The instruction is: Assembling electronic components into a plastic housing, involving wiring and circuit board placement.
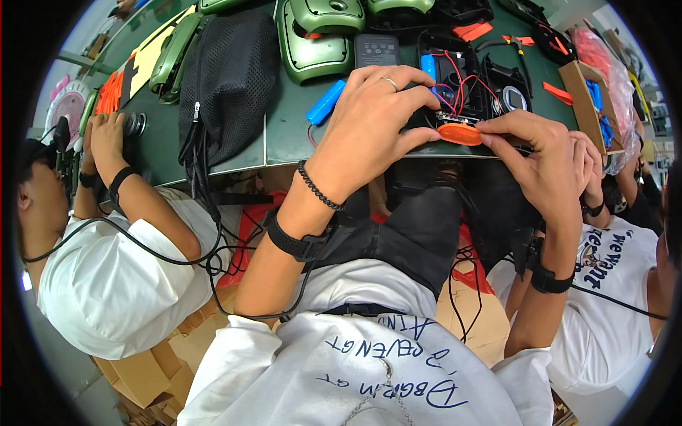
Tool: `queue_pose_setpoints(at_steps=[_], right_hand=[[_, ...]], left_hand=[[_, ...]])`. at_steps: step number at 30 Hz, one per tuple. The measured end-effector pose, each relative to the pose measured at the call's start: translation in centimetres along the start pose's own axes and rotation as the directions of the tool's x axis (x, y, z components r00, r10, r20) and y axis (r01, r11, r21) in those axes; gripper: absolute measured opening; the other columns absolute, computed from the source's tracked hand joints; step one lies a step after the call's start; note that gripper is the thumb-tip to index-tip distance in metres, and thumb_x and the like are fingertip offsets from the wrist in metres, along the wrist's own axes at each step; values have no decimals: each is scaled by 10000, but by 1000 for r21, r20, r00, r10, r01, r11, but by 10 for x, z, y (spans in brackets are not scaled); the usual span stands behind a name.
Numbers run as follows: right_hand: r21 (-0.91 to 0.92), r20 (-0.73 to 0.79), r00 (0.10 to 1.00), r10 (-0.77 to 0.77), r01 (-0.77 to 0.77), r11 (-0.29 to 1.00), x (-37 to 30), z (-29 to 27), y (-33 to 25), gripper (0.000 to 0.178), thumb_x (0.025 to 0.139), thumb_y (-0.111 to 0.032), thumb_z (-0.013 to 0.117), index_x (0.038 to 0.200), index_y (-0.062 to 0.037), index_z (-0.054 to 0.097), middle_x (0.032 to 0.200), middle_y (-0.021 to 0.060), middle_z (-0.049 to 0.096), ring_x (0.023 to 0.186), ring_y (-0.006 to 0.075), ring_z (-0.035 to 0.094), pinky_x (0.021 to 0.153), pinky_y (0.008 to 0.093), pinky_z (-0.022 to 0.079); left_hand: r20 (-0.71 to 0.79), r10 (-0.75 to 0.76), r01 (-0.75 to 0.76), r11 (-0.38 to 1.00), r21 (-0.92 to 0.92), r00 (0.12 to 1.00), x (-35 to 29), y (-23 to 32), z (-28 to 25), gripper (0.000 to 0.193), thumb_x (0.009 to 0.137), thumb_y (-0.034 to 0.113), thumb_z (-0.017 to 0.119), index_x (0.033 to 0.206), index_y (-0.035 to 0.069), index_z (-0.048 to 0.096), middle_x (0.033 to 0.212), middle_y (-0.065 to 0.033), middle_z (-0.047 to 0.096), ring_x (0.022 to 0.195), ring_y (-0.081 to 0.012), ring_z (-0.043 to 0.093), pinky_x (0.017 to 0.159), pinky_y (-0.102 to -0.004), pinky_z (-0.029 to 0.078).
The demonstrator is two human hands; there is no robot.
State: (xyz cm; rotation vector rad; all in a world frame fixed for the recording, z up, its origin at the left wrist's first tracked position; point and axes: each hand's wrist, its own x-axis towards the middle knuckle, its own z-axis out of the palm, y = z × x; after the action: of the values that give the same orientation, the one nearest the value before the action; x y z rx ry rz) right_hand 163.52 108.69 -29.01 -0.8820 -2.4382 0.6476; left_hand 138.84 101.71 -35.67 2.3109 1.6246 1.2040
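Note:
At the table's near edge an orange oval cover [460, 134] sits against the front of an open black plastic housing [449, 74]. My right hand [534, 153] pinches the cover's right end between thumb and index finger. The thumb of my left hand [373, 117] touches its left end, while the index finger rests by a small circuit board [447, 117] at the housing's edge. Thin red wires [462, 89] loop up from the board. A blue battery cell [428, 65] stands at the housing's left side. Under my left palm the tabletop is hidden.
Another blue cell [326, 102] lies left of my left hand. A black mesh bag [234, 85], green shells [312, 46], a black rectangular block [376, 51] and pliers [522, 53] lie around. Co-workers' hands [108, 142] are at left and right [586, 160]. A carton [579, 89] stands at right.

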Motion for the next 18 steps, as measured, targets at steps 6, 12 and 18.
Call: queue_pose_setpoints(at_steps=[6,12,18], right_hand=[[-38,-23,999,-39,39,999,1,0,-5,165,875,37,766,1037,15,792,881,123,764,769,247,730,693,322,550],[-44,-28,998,-51,50,998,4,0,-7,162,876,38,765,1035,13,793,860,118,752,761,239,723,690,320,544],[-13,-28,999,-38,38,999,0,3,-6,171,874,57,760,1038,20,791,857,122,750,764,244,725,694,317,546]], left_hand=[[-3,11,-11,1000,2,1000,0,-2,0,348,837,291,881,1132,144,769,1333,-29,705,1242,-317,629,1116,-443,433],[0,8,-8,1000,-6,1000,0,-2,0,351,834,291,883,1130,141,770,1333,-33,705,1245,-321,627,1119,-446,431],[5,-4,4,1000,-12,1000,-1,-2,0,350,831,296,885,1122,138,773,1334,-30,705,1246,-320,629,1123,-448,427]])
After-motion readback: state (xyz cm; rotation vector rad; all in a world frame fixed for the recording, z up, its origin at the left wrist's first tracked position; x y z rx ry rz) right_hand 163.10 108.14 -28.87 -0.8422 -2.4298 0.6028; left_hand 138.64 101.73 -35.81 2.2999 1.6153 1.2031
